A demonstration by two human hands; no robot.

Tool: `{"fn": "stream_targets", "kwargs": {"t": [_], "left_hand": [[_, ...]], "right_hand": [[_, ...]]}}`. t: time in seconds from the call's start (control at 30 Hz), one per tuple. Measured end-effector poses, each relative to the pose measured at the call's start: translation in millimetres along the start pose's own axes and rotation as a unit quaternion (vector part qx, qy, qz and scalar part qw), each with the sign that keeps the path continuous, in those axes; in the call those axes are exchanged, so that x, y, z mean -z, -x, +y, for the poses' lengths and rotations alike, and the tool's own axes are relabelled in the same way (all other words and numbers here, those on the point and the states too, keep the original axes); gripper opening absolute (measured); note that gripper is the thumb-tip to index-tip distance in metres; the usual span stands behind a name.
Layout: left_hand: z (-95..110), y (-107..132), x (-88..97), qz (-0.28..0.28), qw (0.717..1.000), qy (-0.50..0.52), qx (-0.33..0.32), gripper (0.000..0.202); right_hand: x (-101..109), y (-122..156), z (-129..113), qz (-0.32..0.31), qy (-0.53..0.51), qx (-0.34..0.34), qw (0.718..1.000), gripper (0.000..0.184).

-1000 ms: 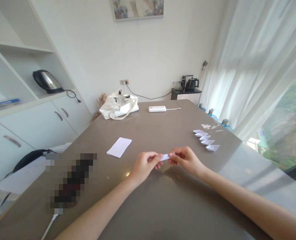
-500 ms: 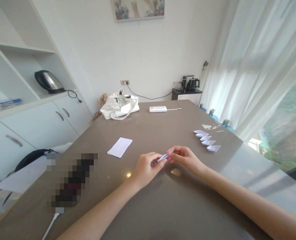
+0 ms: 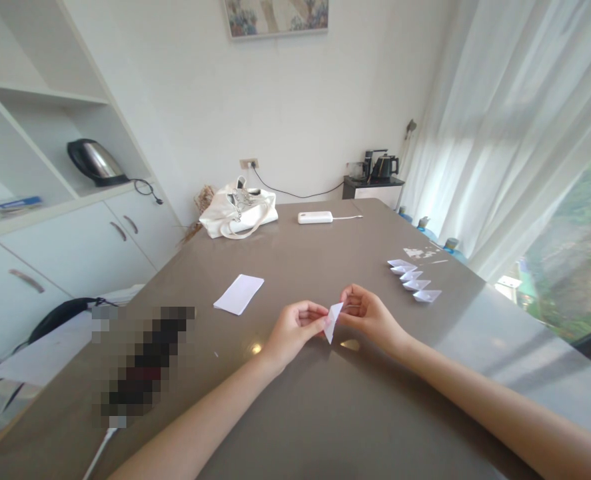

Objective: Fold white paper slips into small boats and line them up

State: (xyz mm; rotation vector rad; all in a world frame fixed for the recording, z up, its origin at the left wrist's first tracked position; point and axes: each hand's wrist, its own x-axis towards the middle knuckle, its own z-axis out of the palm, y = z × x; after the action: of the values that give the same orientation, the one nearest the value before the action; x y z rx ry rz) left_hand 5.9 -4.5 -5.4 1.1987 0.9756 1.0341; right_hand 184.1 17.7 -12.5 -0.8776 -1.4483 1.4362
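A small white folded paper (image 3: 332,323) stands on its point between my hands, just above the table. My left hand (image 3: 298,333) pinches its left side between thumb and fingers. At its upper right edge, my right hand (image 3: 370,315) is closed, thumb and fingertips against the paper. The right fingertips are partly behind it. Off to the right, several folded paper boats (image 3: 428,296) sit in a slanting row. A stack of white paper sheets (image 3: 240,294) lies beyond my left hand.
On the brown table (image 3: 285,427) are a white handbag (image 3: 240,212), a white power bank (image 3: 315,218) with a short cable, and paper scraps (image 3: 418,253) near the right edge. A blurred-out dark object (image 3: 148,363) with a white cable lies at left.
The folded paper has turned from lying nearly flat to upright, with its face showing. My right hand has risen slightly and its fingers have shifted along the paper's edge.
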Motion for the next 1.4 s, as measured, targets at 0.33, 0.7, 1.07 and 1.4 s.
{"fn": "stream_targets", "kwargs": {"t": [0.33, 0.7, 1.07, 1.4], "left_hand": [[-0.3, 0.3, -1.7, -0.004, 0.999, -0.001, -0.054, 0.025], [-2.7, -1.0, 0.5, 0.017, 0.997, -0.030, -0.068, 0.026], [1.5, -1.7, 6.2, -0.025, 0.995, -0.063, -0.067, 0.028], [2.1, 4.0, 4.6, -0.042, 0.951, -0.239, -0.190, 0.019]], "right_hand": [[-9.3, 5.2, -8.1, -0.018, -0.033, -0.046, 0.998, 0.023], [-5.3, 4.4, -1.2, -0.063, -0.083, -0.085, 0.991, 0.022], [-0.6, 4.0, -4.4, -0.109, -0.003, -0.033, 0.994, 0.027], [-3.9, 3.3, -4.4, -0.121, 0.059, -0.007, 0.991, 0.036]]}}
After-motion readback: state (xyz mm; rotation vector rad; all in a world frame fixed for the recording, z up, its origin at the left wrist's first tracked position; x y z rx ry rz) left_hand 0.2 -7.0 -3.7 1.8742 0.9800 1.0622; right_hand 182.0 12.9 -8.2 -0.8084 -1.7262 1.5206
